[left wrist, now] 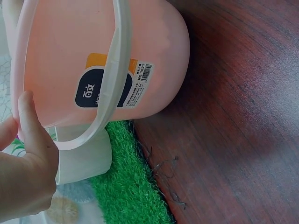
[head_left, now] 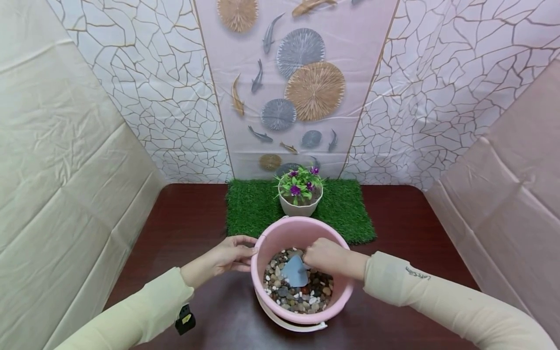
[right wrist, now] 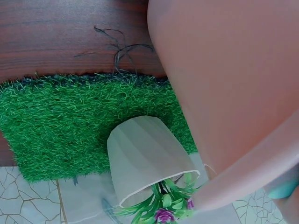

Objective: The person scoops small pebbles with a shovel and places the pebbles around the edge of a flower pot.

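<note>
A pink bucket (head_left: 280,239) stands upright on the dark wooden table, with pebbles (head_left: 306,305) of mixed colours covering its bottom. At its left rim my left hand (head_left: 229,253) pinches the edge between thumb and fingers; the left wrist view shows this hand (left wrist: 28,163) close up. Inside the bucket, my right hand (head_left: 325,255) is curled round the handle of a small trowel (head_left: 295,272). Its grey-blue blade points down against the pebbles. The fist hides most of the handle, and a teal bit (right wrist: 283,187) shows beside the hand in the right wrist view.
Behind the bucket, a white pot (head_left: 299,210) with purple flowers sits on a green grass mat (head_left: 249,204). The bucket's pale carrying handle (head_left: 293,327) hangs down at the front. Cream cloth walls (head_left: 87,170) flank the table (head_left: 192,209).
</note>
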Demonstrator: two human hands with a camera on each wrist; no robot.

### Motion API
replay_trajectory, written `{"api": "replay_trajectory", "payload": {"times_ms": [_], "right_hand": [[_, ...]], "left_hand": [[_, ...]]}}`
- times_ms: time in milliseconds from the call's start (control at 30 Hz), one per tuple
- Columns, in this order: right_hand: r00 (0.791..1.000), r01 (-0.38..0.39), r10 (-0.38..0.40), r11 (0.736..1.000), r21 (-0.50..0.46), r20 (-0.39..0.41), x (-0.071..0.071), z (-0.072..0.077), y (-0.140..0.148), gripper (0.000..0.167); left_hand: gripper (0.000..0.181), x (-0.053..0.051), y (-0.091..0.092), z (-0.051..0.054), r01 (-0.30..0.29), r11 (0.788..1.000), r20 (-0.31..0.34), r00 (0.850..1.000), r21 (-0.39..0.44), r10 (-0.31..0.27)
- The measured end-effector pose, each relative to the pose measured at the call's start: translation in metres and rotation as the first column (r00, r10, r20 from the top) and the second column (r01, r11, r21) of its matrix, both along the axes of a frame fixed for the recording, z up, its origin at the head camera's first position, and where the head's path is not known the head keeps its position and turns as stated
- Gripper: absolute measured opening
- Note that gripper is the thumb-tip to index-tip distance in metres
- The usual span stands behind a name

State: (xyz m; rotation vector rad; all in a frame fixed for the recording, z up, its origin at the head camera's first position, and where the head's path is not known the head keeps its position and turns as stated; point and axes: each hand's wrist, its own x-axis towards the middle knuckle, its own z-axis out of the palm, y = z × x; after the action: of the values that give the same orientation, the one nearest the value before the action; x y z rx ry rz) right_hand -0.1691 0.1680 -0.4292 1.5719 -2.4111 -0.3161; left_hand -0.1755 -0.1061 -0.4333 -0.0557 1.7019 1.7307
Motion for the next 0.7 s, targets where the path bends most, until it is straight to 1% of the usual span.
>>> {"api": "replay_trajectory", "payload": {"times_ms": [33, 133, 233, 400, 467, 533, 567, 600, 667, 700], "right_hand": [[1.0, -0.003, 0.003, 1.0, 0.003, -0.003, 0.0, 0.0, -0.001, 0.025], [0.999, 0.003, -0.003, 1.0, -0.002, 0.034, 0.001, 0.001, -0.006, 0.014], [0.997, 0.022, -0.021, 1.0, -0.01, 0.079, 0.0, 0.002, -0.011, 0.008], [0.993, 0.042, -0.041, 0.999, -0.01, 0.112, 0.0, 0.003, -0.012, 0.011], [0.99, 0.035, -0.036, 0.999, 0.016, 0.138, 0.001, 0.005, -0.01, 0.011], [0.987, 0.01, -0.017, 0.999, 0.044, 0.158, 0.0, 0.006, -0.007, 0.015], [0.988, -0.01, 0.0, 0.998, 0.061, 0.153, -0.001, 0.007, -0.005, 0.019], [0.992, -0.033, 0.023, 0.996, 0.086, 0.124, -0.002, 0.007, -0.004, 0.019], [0.996, -0.088, 0.083, 0.989, 0.122, 0.045, -0.005, 0.006, -0.001, 0.015], [0.993, -0.114, 0.115, 0.984, 0.135, -0.001, -0.007, 0.006, 0.0, 0.011]], "left_hand": [[0.042, 0.0, 0.0, 0.0, -0.001, 1.0, 0.0, 1.0, -0.001, 0.001], [0.042, 0.0, 0.0, -0.001, -0.005, 1.0, 0.0, 1.0, -0.013, 0.005], [0.043, -0.001, 0.001, -0.002, -0.014, 1.0, -0.005, 1.0, -0.028, 0.014], [0.043, -0.002, 0.002, -0.002, -0.025, 0.999, -0.008, 1.0, -0.033, 0.024], [0.043, -0.002, 0.001, -0.002, -0.026, 0.999, -0.007, 1.0, -0.029, 0.026], [0.043, -0.001, 0.001, -0.001, -0.026, 0.999, -0.007, 1.0, -0.024, 0.026], [0.043, 0.0, 0.001, -0.001, -0.024, 0.999, -0.007, 1.0, -0.023, 0.024], [0.043, 0.0, 0.001, -0.001, -0.023, 1.0, -0.007, 1.0, -0.021, 0.023], [0.044, 0.0, 0.001, -0.001, -0.023, 1.0, -0.006, 1.0, -0.02, 0.023], [0.044, 0.0, 0.001, -0.001, -0.024, 1.0, -0.006, 1.0, -0.019, 0.024]]}}
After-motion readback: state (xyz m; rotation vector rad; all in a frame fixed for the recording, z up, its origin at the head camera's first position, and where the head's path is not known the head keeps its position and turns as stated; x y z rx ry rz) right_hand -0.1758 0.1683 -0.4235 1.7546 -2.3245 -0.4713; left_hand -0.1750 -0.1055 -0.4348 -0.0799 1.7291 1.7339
